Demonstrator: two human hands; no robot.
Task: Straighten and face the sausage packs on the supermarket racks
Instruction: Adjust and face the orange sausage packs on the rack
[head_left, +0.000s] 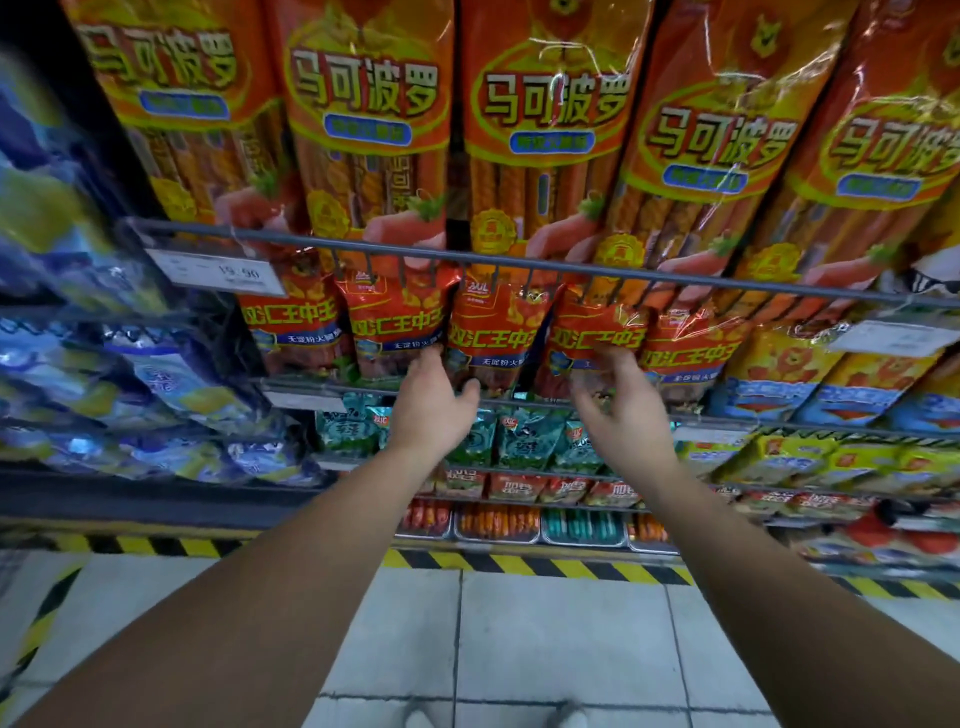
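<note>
Left hand (434, 400): raised to the middle rack, fingers extended and thumb spread to the side, fingertips touching the lower edge of the second of the short red sausage packs (397, 332) with yellow lettering. Right hand (618, 405): raised alongside, well apart from the left, fingers loosely curled at the bottom of the fourth pack in that row; motion blur prevents telling whether it grips the film. At far left, blurred blue and yellow film packs (104, 364) fill a neighbouring rack. A white price tag (218, 273) hangs on the grey wire rail (519, 262) fronting the upper rack. Behind that rail stand the tall orange-red sausage packs (369, 130), long axis vertical, printed faces toward the aisle, those at the right leaning. The short red packs sit on the rack directly below, upright, fronts outward, several slightly off vertical. Teal foil packets (519, 436) occupy the next rack down. Yellow and blue packs (831, 374) follow at the right. A yellow-and-black hazard stripe (519, 564) edges the rack base above the pale tiled floor (519, 634).
</note>
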